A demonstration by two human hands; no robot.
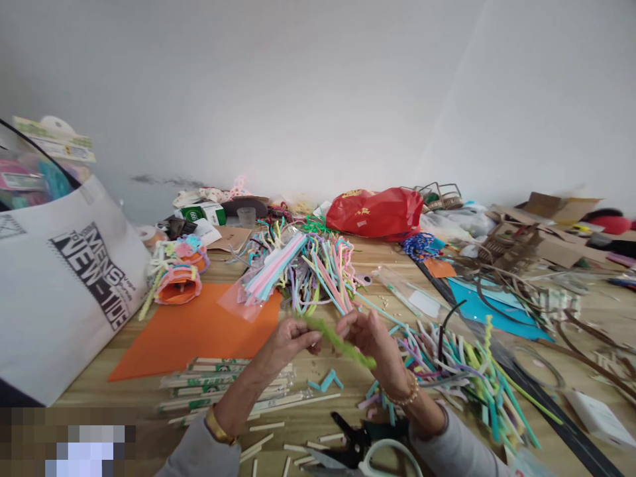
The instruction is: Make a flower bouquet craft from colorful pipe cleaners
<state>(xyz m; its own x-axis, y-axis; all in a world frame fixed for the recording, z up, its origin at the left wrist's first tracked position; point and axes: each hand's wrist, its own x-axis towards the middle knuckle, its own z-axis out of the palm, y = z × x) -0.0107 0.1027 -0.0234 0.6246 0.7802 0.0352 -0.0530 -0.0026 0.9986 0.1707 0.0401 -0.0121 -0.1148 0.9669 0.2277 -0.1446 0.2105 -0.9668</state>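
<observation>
A yellow-green pipe cleaner [342, 346], slightly blurred, slants between my two hands above the wooden table. My left hand [294, 336] pinches it near its upper left end, thumb and fingers together. At the other side, the fingers of my right hand [366, 339] are bent around its middle, and its lower end sticks out below them. Short blue pipe cleaner pieces [328, 380] lie on the table under my hands. Nearest my right wrist is a heap of cut, multicoloured pipe cleaners [462, 364].
Scissors [390, 457] and black-handled pruners [352, 434] lie in front, beside short sticks [257, 448] and wrapped chopsticks [199, 384]. A pipe cleaner pile [318, 265], orange sheet [199, 331] and red bag [375, 212] lie behind. A white bag [74, 285] stands left.
</observation>
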